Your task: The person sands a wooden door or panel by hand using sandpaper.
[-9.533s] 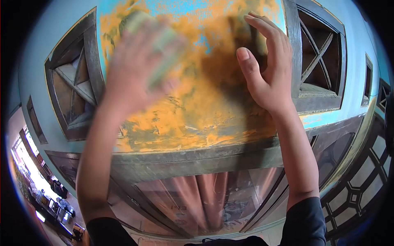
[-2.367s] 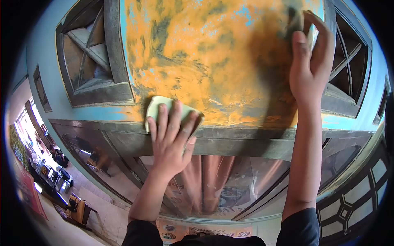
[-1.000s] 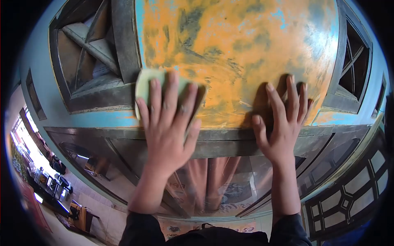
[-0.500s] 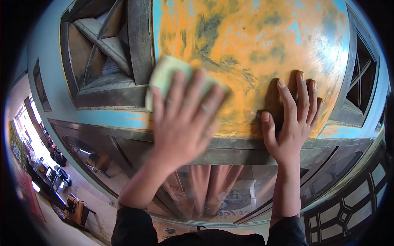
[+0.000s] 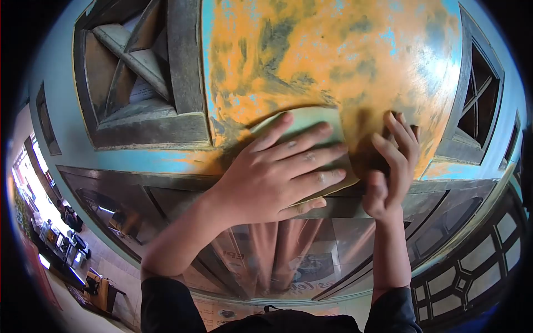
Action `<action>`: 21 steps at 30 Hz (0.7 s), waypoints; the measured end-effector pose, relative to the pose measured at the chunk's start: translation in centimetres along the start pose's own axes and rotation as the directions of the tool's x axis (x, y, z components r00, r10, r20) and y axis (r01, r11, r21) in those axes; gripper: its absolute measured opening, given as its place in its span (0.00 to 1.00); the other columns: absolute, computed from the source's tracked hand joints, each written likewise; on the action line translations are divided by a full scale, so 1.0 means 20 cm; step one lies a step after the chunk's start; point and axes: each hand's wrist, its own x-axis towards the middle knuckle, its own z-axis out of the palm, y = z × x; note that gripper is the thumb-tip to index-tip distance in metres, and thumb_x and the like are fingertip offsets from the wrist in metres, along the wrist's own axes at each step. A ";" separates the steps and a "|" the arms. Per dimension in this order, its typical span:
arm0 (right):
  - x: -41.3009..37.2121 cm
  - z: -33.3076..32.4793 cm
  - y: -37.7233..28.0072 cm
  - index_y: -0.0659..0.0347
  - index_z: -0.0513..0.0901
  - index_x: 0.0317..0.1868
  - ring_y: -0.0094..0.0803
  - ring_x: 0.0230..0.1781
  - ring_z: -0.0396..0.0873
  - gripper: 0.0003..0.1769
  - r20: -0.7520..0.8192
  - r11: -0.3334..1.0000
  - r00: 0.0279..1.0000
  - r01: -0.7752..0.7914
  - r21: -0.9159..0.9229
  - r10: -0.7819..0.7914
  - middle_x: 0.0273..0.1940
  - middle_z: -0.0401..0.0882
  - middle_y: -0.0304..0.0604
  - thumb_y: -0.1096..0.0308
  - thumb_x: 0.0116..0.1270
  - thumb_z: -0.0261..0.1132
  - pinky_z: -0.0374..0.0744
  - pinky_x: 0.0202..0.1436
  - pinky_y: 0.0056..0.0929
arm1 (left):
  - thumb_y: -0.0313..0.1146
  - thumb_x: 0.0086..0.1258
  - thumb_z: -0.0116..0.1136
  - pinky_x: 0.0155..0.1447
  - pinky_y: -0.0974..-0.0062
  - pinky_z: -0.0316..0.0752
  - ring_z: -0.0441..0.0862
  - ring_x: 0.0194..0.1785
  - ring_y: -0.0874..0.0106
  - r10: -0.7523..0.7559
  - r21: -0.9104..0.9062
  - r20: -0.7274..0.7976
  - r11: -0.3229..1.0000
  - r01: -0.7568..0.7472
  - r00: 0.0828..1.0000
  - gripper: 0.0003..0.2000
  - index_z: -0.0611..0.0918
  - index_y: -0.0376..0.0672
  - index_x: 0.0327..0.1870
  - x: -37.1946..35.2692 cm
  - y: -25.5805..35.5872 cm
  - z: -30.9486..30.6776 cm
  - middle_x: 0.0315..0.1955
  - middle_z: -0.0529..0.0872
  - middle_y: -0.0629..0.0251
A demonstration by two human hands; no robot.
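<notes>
My left hand [image 5: 288,166] lies with its fingers spread over a pale green sheet [image 5: 316,119], pressing it against the lower part of an orange-painted wall panel [image 5: 311,61]. Grey smudges and patches of light blue show on the panel. To the right of the sheet, my right hand [image 5: 395,166] rests near the panel's lower edge, fingers bent and apart, with nothing in it.
Wooden frames with crossed bars stand left [image 5: 189,61] and right [image 5: 483,100] of the panel. Below runs a dark ledge [image 5: 355,202] above glass with pink curtains [image 5: 264,250]. Far left, a desk [image 5: 105,294] and a distant person [image 5: 69,216] appear.
My left hand has moved right and down with the sheet, turning so its fingers point right. My right hand has curled its fingers. The view has shifted slightly.
</notes>
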 end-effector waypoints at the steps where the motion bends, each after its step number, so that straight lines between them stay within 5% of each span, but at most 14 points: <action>1: -0.02 0.01 0.00 0.55 0.82 0.54 0.57 0.68 0.71 0.22 -0.099 0.994 0.995 -0.005 0.107 0.016 0.64 0.76 0.56 0.47 0.77 0.53 0.61 0.74 0.58 | 0.47 0.67 0.64 0.83 0.49 0.49 0.71 0.75 0.65 0.058 -0.049 -0.013 0.997 -0.059 0.998 0.16 0.87 0.61 0.54 0.01 -0.03 0.00 0.64 0.82 0.71; 4: -0.02 -0.03 -0.11 0.56 0.82 0.48 0.54 0.59 0.77 0.24 -0.156 0.960 0.987 0.083 0.266 -0.042 0.55 0.80 0.55 0.45 0.79 0.52 0.73 0.63 0.55 | 0.41 0.60 0.70 0.78 0.54 0.65 0.80 0.67 0.67 0.198 -0.106 -0.100 0.972 -0.208 0.975 0.10 0.90 0.57 0.42 -0.02 -0.10 -0.01 0.54 0.87 0.74; 6: 0.06 -0.03 -0.21 0.53 0.84 0.53 0.50 0.50 0.81 0.25 0.062 0.903 0.967 0.206 0.378 -0.246 0.53 0.80 0.52 0.42 0.77 0.54 0.77 0.56 0.52 | 0.38 0.60 0.67 0.72 0.57 0.73 0.84 0.61 0.68 0.145 -0.093 -0.183 0.982 -0.164 0.972 0.08 0.89 0.53 0.40 -0.03 -0.09 -0.05 0.49 0.88 0.72; 9: 0.14 0.06 -0.35 0.51 0.84 0.57 0.45 0.63 0.79 0.22 0.180 0.871 0.913 0.267 0.413 -0.366 0.59 0.80 0.46 0.50 0.68 0.64 0.76 0.68 0.47 | 0.39 0.57 0.67 0.75 0.55 0.70 0.84 0.59 0.69 -0.029 -0.066 -0.204 0.998 0.016 0.979 0.11 0.87 0.50 0.40 -0.16 -0.07 -0.12 0.46 0.88 0.74; 12: 0.18 0.19 -0.39 0.51 0.83 0.58 0.45 0.67 0.77 0.22 0.266 0.870 0.857 0.336 0.361 -0.441 0.60 0.80 0.47 0.51 0.68 0.64 0.74 0.72 0.48 | 0.39 0.57 0.68 0.75 0.53 0.68 0.84 0.59 0.68 -0.148 -0.085 -0.204 0.987 0.133 0.968 0.09 0.88 0.49 0.37 -0.26 -0.09 -0.12 0.45 0.89 0.73; 16: 0.29 0.24 -0.39 0.52 0.78 0.66 0.45 0.73 0.70 0.29 0.443 0.886 0.786 0.275 0.374 -0.431 0.68 0.74 0.48 0.48 0.70 0.60 0.72 0.75 0.45 | 0.36 0.60 0.68 0.74 0.52 0.69 0.85 0.58 0.68 -0.108 0.064 -0.238 0.990 0.126 0.965 0.05 0.88 0.50 0.35 -0.41 -0.14 -0.13 0.41 0.88 0.72; 17: 0.29 0.25 -0.39 0.52 0.75 0.70 0.42 0.76 0.66 0.32 0.502 0.902 0.751 0.329 0.280 -0.430 0.72 0.70 0.46 0.45 0.71 0.58 0.67 0.78 0.45 | 0.40 0.63 0.68 0.72 0.55 0.70 0.85 0.57 0.68 -0.007 0.178 -0.214 0.983 0.046 0.977 0.05 0.88 0.53 0.34 -0.45 -0.18 -0.14 0.40 0.87 0.72; 20: 0.30 0.29 -0.39 0.51 0.72 0.73 0.39 0.78 0.63 0.35 0.558 0.895 0.706 0.406 0.187 -0.437 0.74 0.69 0.42 0.43 0.72 0.56 0.62 0.81 0.44 | 0.49 0.64 0.68 0.71 0.56 0.71 0.85 0.57 0.68 -0.026 0.153 -0.314 0.985 0.077 0.949 0.10 0.87 0.55 0.33 -0.48 -0.21 -0.17 0.41 0.87 0.72; 21: 0.30 0.30 -0.39 0.51 0.71 0.75 0.39 0.79 0.62 0.36 0.580 0.891 0.688 0.418 0.175 -0.437 0.75 0.69 0.41 0.41 0.72 0.54 0.61 0.81 0.43 | 0.59 0.67 0.63 0.69 0.55 0.71 0.84 0.58 0.63 -0.021 0.175 -0.315 0.981 0.080 0.949 0.17 0.86 0.55 0.35 -0.49 -0.24 -0.17 0.45 0.87 0.70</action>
